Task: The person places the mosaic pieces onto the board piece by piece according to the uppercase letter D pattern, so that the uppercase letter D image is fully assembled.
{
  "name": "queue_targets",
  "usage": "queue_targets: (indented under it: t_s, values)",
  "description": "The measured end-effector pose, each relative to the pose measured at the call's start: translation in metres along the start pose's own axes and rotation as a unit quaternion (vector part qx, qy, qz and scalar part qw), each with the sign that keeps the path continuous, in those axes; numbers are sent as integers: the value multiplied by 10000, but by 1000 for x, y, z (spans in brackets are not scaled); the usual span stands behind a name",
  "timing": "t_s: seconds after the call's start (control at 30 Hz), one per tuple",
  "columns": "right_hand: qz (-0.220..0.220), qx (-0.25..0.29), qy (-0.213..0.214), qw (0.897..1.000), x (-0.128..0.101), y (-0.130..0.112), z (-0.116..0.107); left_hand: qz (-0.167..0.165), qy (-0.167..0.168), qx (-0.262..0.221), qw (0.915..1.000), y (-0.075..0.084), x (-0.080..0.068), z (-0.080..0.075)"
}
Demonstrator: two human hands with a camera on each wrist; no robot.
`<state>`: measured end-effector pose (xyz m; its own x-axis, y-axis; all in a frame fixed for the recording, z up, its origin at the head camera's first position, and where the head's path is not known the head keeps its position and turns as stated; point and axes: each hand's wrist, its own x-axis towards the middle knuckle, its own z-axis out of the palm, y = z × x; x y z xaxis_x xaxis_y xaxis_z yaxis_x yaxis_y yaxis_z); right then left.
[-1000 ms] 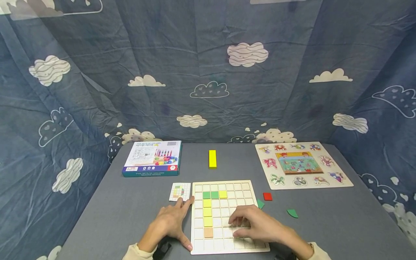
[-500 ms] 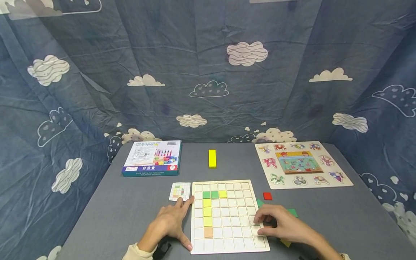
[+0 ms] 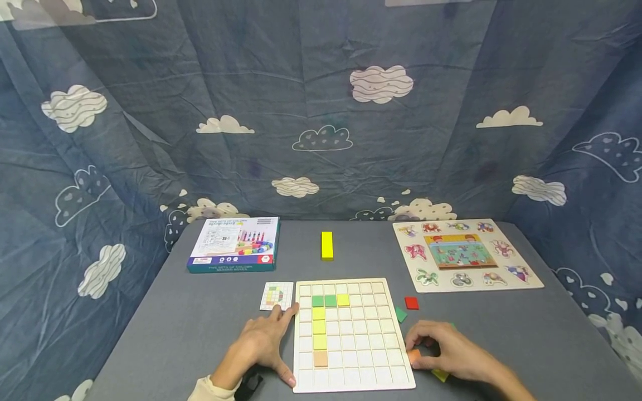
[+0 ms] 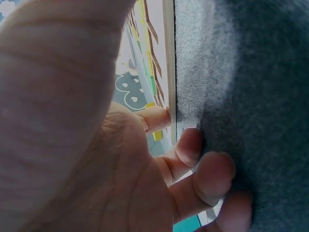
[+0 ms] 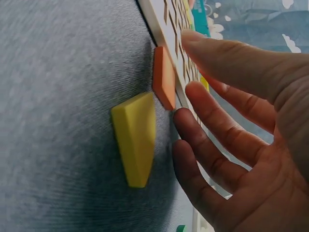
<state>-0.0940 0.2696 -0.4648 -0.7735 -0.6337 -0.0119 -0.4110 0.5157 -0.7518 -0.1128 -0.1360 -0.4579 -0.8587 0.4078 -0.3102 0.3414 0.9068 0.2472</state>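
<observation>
A pale wooden grid board (image 3: 365, 356) lies flat, with green, yellow and light orange square tiles in an L-shaped run. My left hand (image 3: 261, 341) rests spread along its left edge, thumb and index finger touching the rim, other fingertips on the cloth. Beyond the board's right edge hovers my right hand (image 3: 448, 350), its fingers relaxed. An orange tile (image 5: 165, 78) lies beside the board, near the thumb and fingertips but apart from them in the right wrist view. Close by is a yellow piece (image 5: 135, 140) with a curved side, partly under the hand in the head view.
Right of the board lie a red square (image 3: 412, 303) and a green piece (image 3: 401, 314). A small pattern card (image 3: 277, 295) is at the left. Farther back are a boxed toy (image 3: 234, 245), a yellow block (image 3: 327, 245) and an animal puzzle board (image 3: 468, 255).
My right hand has moved right from over the board to the orange tile beside it. The left hand stays where it was, and the tiles on the board look the same.
</observation>
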Motion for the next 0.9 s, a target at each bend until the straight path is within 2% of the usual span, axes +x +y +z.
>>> queue_targets:
  t_s: [0.17, 0.3, 0.57, 0.9]
  values:
    - [265, 19, -187, 9995, -1, 2, 1, 31, 78, 51, 10000, 0, -1, 1]
    - [268, -20, -260, 9993, -1, 2, 1, 10, 65, 41, 10000, 0, -1, 1]
    - [196, -183, -208, 9994, -2, 4, 1, 38, 96, 63, 9999, 0, -1, 2]
    - [467, -324, -225, 9981, 0, 0, 2, 60, 146, 53, 9999, 1, -1, 1]
